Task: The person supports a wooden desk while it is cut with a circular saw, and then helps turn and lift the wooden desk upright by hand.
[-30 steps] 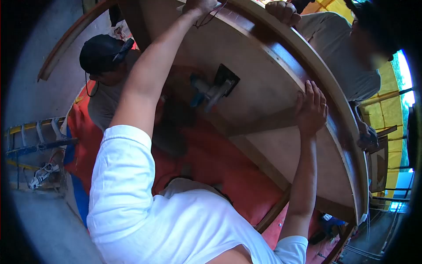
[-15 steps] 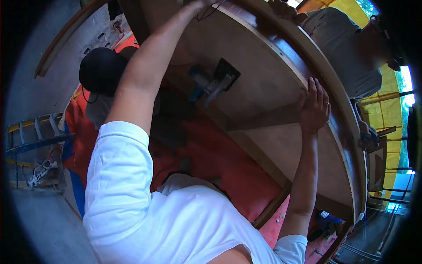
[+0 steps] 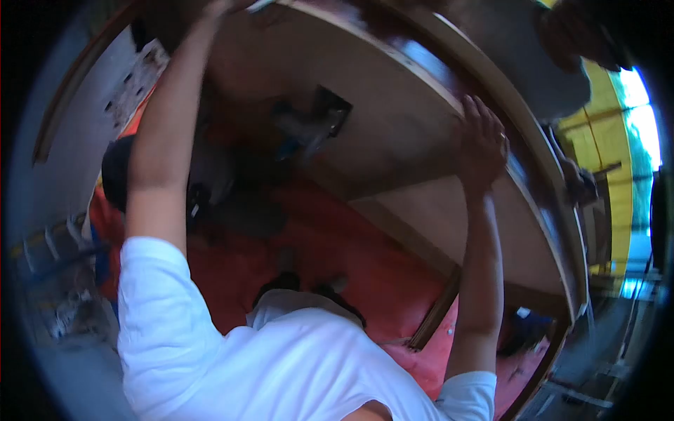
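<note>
Overhead is a curved wooden frame (image 3: 516,168) with a dark glossy strip along its pale panel (image 3: 393,126). My right hand (image 3: 483,144) lies on the frame's inner edge, its fingers extended over the strip and a ring on one finger. At the upper left, my left hand (image 3: 228,5) reaches to the frame's edge; it is cut off by the picture border and blurred, so its fingers are hidden. A power tool (image 3: 309,126) with a dark square base plate is at the panel between my arms.
A co-worker in a dark cap (image 3: 118,172) is low behind my left arm. Another person (image 3: 519,56) stands beyond the frame at the upper right. Red sheeting (image 3: 316,245) covers the floor. A blurred ladder (image 3: 53,245) is at the left, and yellow sheeting (image 3: 600,140) hangs at the right.
The view has shifted and blurred. My left hand now appears farther left, while my right hand stays on the frame. The capped co-worker's head appears lower, more hidden behind my left arm.
</note>
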Tool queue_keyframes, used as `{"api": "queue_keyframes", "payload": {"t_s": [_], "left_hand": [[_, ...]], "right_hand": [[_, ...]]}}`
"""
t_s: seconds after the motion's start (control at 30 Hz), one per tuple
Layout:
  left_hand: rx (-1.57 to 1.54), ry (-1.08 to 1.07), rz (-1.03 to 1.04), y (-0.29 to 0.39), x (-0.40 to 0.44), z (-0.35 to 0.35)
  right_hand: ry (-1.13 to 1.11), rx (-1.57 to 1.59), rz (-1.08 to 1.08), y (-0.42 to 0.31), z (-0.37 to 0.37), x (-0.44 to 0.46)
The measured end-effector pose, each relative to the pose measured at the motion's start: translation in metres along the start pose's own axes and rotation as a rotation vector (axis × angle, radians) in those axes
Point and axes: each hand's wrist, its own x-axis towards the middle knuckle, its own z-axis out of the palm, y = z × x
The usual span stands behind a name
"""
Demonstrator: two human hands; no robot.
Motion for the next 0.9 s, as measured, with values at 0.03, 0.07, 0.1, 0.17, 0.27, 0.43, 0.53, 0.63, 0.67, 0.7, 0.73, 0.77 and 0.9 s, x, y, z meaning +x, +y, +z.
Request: {"api": "queue_keyframes", "payload": {"t_s": [0.03, 0.07, 0.1, 0.17, 0.27, 0.43, 0.53, 0.63, 0.67, 0.7, 0.73, 0.77, 0.9], "left_hand": [[0.079, 0.098, -0.025, 0.012, -0.020, -0.018], [0.122, 0.214, -0.044, 0.028, -0.040, -0.029], [0.114, 0.321, -0.071, 0.051, -0.057, -0.035], [-0.149, 0.288, -0.162, 0.131, -0.106, -0.036], [-0.353, -0.049, -0.180, 0.250, -0.202, -0.012], [-0.320, -0.957, -0.359, 0.290, -0.446, 0.051], [-0.498, -1.320, -0.626, 0.300, -0.505, 0.028], [-0.349, -1.422, -0.622, 0.283, -0.546, -0.001], [-0.294, -1.432, -0.633, 0.276, -0.556, -0.011], [-0.251, -1.428, -0.643, 0.269, -0.566, -0.019], [-0.210, -1.420, -0.645, 0.264, -0.570, -0.022], [-0.180, -1.402, -0.643, 0.262, -0.569, -0.020], [-0.142, -1.268, -0.665, 0.298, -0.527, 0.011]], "right_hand": [[-0.032, -0.055, -0.008, -0.001, -0.001, -0.002], [-0.041, -0.018, 0.019, -0.001, -0.001, -0.005], [-0.045, 0.010, 0.053, 0.000, -0.003, -0.006], [-0.014, 0.087, 0.067, 0.000, -0.009, -0.002], [0.000, 0.132, 0.106, 0.002, -0.012, -0.002], [0.021, 0.427, 0.082, 0.011, -0.021, -0.005], [0.051, 0.606, 0.107, 0.042, -0.067, -0.026], [0.015, 0.566, 0.097, 0.088, -0.107, -0.075], [0.014, 0.507, 0.108, 0.107, -0.113, -0.093], [0.012, 0.428, 0.122, 0.130, -0.118, -0.115], [0.006, 0.315, 0.145, 0.160, -0.126, -0.136], [0.029, 0.287, 0.179, 0.190, -0.137, -0.151], [0.108, 0.145, 0.368, 0.310, -0.169, -0.208]]}}
